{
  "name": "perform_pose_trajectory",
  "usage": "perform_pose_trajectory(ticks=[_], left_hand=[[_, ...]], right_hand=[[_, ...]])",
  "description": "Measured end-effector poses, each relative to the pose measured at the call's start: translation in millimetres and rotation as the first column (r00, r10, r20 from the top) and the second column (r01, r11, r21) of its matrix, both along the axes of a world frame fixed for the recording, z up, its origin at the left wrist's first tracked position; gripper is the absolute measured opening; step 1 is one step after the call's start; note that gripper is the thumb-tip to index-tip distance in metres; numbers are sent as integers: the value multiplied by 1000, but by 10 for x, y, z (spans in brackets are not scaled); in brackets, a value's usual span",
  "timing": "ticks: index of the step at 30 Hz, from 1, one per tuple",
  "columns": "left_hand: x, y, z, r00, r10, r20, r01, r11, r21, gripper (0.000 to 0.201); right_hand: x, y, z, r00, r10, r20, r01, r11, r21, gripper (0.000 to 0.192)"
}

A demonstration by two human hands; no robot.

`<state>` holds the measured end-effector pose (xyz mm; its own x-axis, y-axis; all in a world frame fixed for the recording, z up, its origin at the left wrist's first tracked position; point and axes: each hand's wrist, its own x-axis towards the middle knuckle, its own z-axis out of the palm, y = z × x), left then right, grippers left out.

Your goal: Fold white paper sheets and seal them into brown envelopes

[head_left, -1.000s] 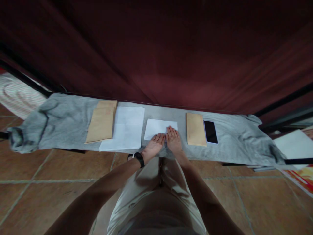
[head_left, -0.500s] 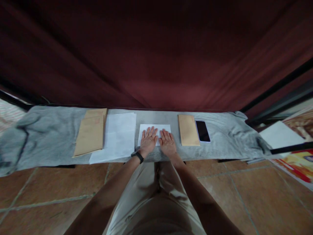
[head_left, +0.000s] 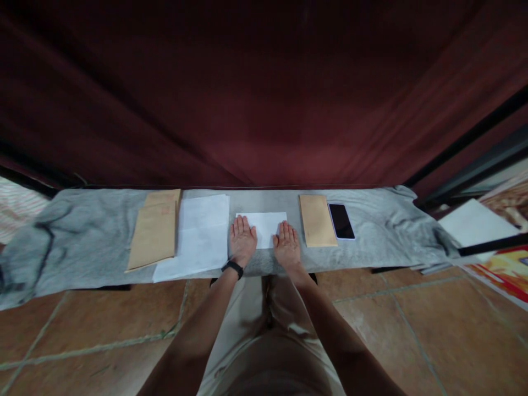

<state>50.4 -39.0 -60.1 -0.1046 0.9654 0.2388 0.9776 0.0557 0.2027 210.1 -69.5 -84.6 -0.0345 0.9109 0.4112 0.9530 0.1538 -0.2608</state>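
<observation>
**Both hands flat on the white sheet**

The left hand (head_left: 242,240) and right hand (head_left: 286,244) lie palm-down, fingers spread, each grip released, pressing the near corners of a folded white sheet (head_left: 265,227) at the middle of the grey-covered surface (head_left: 371,242). Left of it lie larger white paper (head_left: 198,236) and a brown envelope (head_left: 154,234); to the right, another envelope (head_left: 317,220) touching a phone (head_left: 341,220).

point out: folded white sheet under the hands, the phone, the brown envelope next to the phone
folded white sheet (head_left: 264,226), head view, bare middle between the hands.
phone (head_left: 341,220), head view, centre of its dark screen.
brown envelope (head_left: 317,220), head view, middle of its face, just left of the phone.
</observation>
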Motion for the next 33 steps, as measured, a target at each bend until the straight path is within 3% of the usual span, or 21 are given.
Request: perform_pose_trajectory(ticks=[5, 13, 26, 33], left_hand=[[-26, -42, 19, 999, -26, 28, 26, 1000, 4, 60], [-30, -41, 63, 999, -32, 3, 32, 999, -2, 59], [-33, -41, 21, 1000, -24, -5, 24, 1000, 11, 59], [-31, -48, 29, 998, -33, 46, 31, 999, 41, 60]], right_hand=[[-30, 69, 100, 999, 7, -34, -9, 999, -50, 52], [-314, 370, 161, 973, 232, -16, -232, 965, -122, 46], [-61, 454, 55, 999, 43, 4, -43, 994, -97, 58], [99, 283, 23, 999, -16, -41, 16, 1000, -2, 58]])
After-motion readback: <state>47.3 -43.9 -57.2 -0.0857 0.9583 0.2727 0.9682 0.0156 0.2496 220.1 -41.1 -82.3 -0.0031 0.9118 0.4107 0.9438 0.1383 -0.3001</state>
